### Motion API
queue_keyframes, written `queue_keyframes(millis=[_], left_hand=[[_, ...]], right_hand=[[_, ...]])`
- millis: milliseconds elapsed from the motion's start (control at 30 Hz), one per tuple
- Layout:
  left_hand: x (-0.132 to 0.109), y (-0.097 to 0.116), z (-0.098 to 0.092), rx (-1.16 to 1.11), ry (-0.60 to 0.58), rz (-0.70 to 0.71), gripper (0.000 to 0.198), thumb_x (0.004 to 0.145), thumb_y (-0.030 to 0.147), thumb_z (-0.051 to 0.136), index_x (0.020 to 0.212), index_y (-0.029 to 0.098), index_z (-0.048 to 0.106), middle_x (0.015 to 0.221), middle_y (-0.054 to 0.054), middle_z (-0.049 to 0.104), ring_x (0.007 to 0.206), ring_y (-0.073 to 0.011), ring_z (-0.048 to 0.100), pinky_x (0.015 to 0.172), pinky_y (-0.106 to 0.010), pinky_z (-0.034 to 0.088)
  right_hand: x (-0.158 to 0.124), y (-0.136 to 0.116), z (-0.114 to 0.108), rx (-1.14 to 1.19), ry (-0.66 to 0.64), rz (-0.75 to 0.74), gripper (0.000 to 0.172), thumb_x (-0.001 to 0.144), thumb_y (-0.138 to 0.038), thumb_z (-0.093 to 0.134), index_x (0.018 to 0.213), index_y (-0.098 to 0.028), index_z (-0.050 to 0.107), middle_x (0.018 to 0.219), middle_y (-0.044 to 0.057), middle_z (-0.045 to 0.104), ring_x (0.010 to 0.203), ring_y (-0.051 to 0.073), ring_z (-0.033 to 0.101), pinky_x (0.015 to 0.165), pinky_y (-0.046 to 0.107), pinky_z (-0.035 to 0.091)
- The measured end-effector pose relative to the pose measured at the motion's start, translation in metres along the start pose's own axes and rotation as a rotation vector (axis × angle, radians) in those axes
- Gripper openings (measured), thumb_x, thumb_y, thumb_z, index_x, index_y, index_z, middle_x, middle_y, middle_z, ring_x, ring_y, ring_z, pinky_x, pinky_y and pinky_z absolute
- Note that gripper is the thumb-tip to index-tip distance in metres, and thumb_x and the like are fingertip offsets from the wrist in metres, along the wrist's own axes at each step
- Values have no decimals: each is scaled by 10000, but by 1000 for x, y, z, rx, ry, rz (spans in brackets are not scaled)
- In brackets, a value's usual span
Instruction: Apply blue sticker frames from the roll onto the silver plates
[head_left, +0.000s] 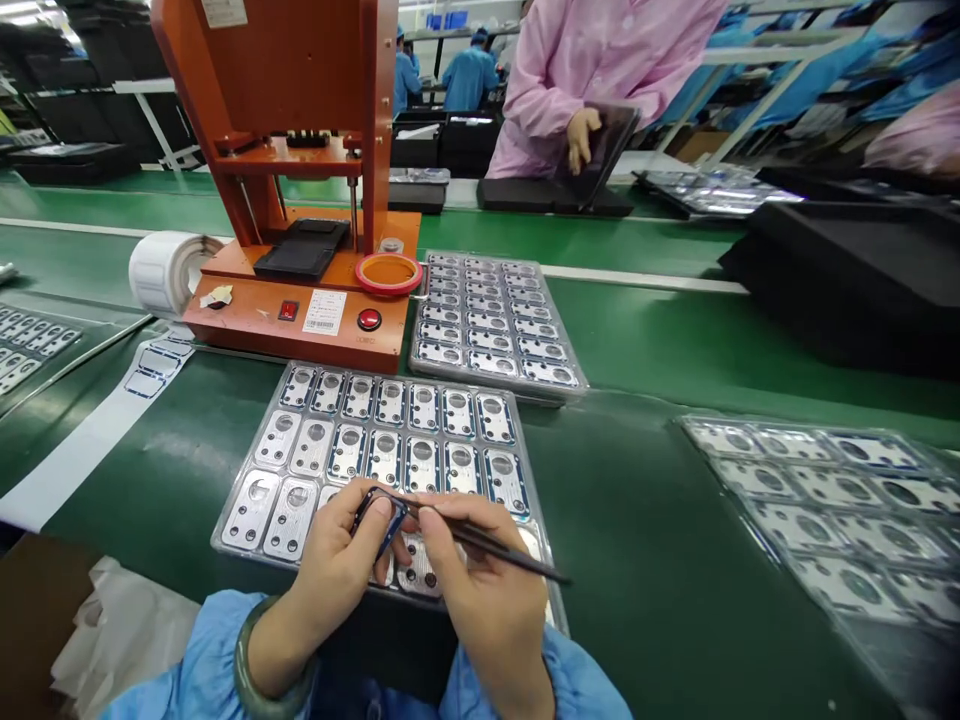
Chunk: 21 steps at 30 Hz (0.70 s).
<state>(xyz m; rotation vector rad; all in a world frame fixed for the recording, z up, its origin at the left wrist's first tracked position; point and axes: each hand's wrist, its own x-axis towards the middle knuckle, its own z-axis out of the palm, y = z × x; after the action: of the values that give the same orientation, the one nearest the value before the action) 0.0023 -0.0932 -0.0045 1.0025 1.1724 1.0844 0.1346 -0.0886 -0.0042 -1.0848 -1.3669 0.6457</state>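
- Left hand (330,570) is pinching a small dark blue-edged frame (379,520) in a narrow grip between thumb and fingers, just above the near tray.
- Right hand (487,590) is closing its fingers (450,520) narrowly around black tweezers (517,558), their tips reaching the frame; cannot tell whether they are gripping it.
- A green bangle (251,665) is circling the left wrist; blue sleeves (202,670) are covering both forearms.
- Near tray (225,540) is resting on the green conveyor belt (637,540) under both hands, carrying rows of metal plates (386,455).
- A third tray (810,500) of similar plates is lying at right, well apart from the hands.
- A label strip (97,470) is trailing across the belt at left, running back toward a label roll (169,270).
- Orange press (300,330) is standing beyond the near tray, a second plate tray (495,325) just beside it at right.
- Far off, a co-worker's hand (583,135) in a pink sleeve (600,70) is holding a dark panel (611,150) upright.
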Motion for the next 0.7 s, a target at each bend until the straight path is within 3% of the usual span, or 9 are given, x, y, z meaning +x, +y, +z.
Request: queue_keyframes(millis=[100,233,433,700], left_hand=[[-1,2,-2,4,-11,9,288,914,428,539,908,143,573,595,19,620,422,-67,483,452,-194,402],[-1,3,-5,-9,-22,14,272,920,420,533,914,152,577,604,17,634,419,-68,479,448,-197,399],[-3,3,-5,-1,-30,13,268,931,416,519,922,154,578,612,16,635,428,-69,494,448,-193,409],[0,1,0,-36,-39,-23,364,897,510,528,895,149,571,573,10,613,390,-60,451,420,-189,365]], right_hand=[[2,-5,1,100,23,179,41,826,-199,678,855,-207,650,773,7,726,647,151,723,605,237,615],[7,-10,3,221,21,211,41,833,-202,672,827,-227,639,691,-14,718,580,162,719,523,229,607],[6,-9,3,211,11,297,53,843,-269,669,836,-276,617,695,-18,713,578,181,712,524,285,624],[5,-3,-3,94,51,320,148,773,-334,726,776,-197,669,745,33,729,623,181,717,576,266,613]])
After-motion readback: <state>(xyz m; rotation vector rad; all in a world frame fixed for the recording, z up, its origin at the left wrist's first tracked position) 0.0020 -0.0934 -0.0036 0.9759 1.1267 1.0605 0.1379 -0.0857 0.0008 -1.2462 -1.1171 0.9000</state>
